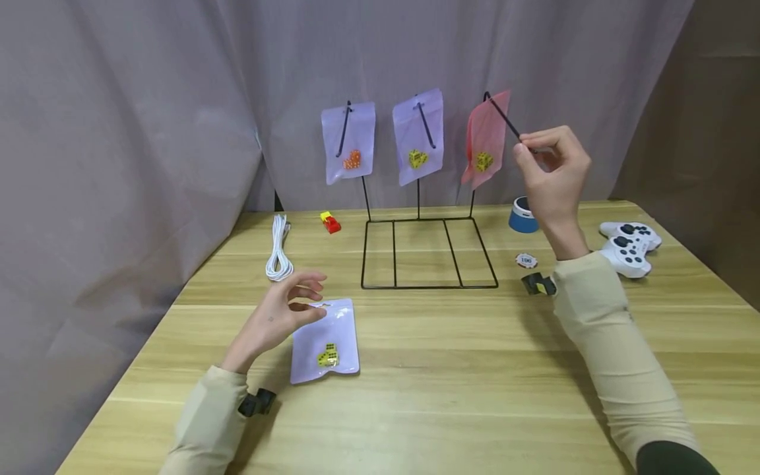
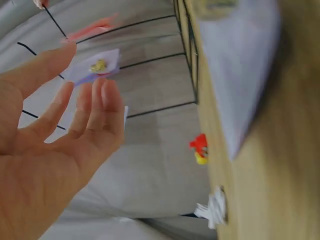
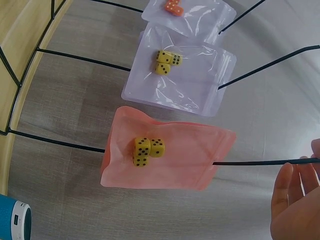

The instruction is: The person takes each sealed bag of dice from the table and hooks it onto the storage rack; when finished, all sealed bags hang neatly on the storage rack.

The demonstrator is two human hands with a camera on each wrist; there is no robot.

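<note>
A black wire rack (image 1: 429,254) stands at the back of the wooden table (image 1: 475,369) with three hooks. On them hang a purple bag with orange dice (image 1: 350,142), a purple bag with yellow dice (image 1: 417,135) and a pink bag with yellow dice (image 1: 485,138) (image 3: 165,155). My right hand (image 1: 525,144) (image 3: 300,170) is raised and pinches the free end of the right hook (image 3: 250,162), which carries the pink bag. My left hand (image 1: 311,297) (image 2: 75,75) hovers with relaxed fingers over the top edge of a purple bag of yellow dice (image 1: 326,340) lying flat on the table.
A coiled white cable (image 1: 279,247) and a red and yellow toy (image 1: 330,223) lie left of the rack. To its right are a blue round device (image 1: 523,216), a poker chip (image 1: 526,260) and a white game controller (image 1: 629,247). A grey curtain hangs behind.
</note>
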